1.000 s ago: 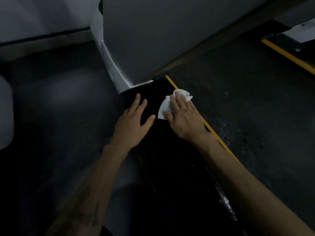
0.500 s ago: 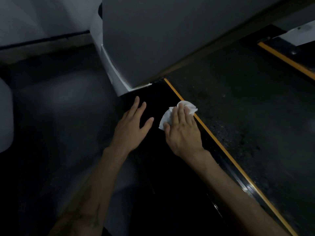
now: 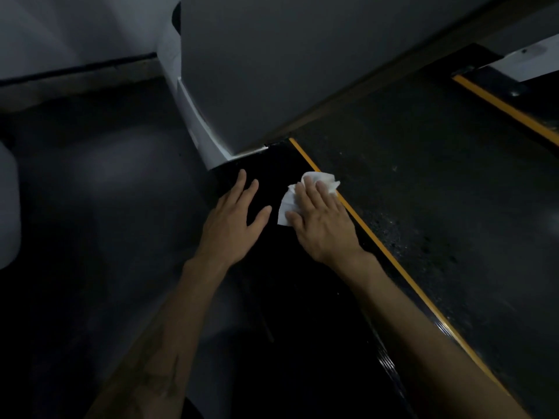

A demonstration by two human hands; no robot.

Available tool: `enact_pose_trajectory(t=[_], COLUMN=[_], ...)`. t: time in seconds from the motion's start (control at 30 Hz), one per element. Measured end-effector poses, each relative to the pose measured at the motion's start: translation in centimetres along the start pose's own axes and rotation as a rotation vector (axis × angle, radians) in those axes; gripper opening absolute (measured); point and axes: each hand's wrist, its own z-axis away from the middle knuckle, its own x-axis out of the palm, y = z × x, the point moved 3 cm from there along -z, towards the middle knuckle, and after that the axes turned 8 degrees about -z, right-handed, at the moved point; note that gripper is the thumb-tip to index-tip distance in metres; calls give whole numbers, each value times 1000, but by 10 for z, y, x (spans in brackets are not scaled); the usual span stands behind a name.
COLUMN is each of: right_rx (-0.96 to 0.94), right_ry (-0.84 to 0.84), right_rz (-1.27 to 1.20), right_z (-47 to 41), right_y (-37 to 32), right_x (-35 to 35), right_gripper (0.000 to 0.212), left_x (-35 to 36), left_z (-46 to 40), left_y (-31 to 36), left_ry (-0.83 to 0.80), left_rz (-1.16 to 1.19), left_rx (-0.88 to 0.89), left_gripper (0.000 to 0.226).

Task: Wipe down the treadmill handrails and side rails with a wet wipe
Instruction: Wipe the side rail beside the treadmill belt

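Right hand (image 3: 322, 223), fingers flat, is pressing the crumpled white wet wipe (image 3: 305, 190) onto the glossy black side rail (image 3: 302, 297) mid-frame; left hand (image 3: 233, 225) is resting splayed, empty. Next: sweeping along the rail, probably.

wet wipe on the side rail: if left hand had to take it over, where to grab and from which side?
Probably the loose corner of the wet wipe sticking out on the left, beyond the right hand pressing it flat. Come in low from the left, where the left hand rests on the side rail, and pinch that flap.
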Motion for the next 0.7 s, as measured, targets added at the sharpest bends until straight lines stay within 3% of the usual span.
enact_pose_trajectory(t=[0.23, 0.4, 0.6, 0.7], right_rx=[72, -27, 106, 19], right_ry=[34, 13, 51, 30], right_rz=[18, -21, 33, -14], right_z=[18, 0, 18, 8], right_y=[1, 5, -9, -10], right_x=[7, -1, 13, 9], right_gripper=[62, 62, 75, 65], left_x=[2, 2, 2, 1], left_z=[0, 1, 1, 0], left_y=[-2, 1, 0, 0], left_ry=[27, 19, 15, 25], left_rz=[1, 1, 10, 17], left_rx=[20, 7, 12, 12], left_gripper=[66, 65, 65, 64])
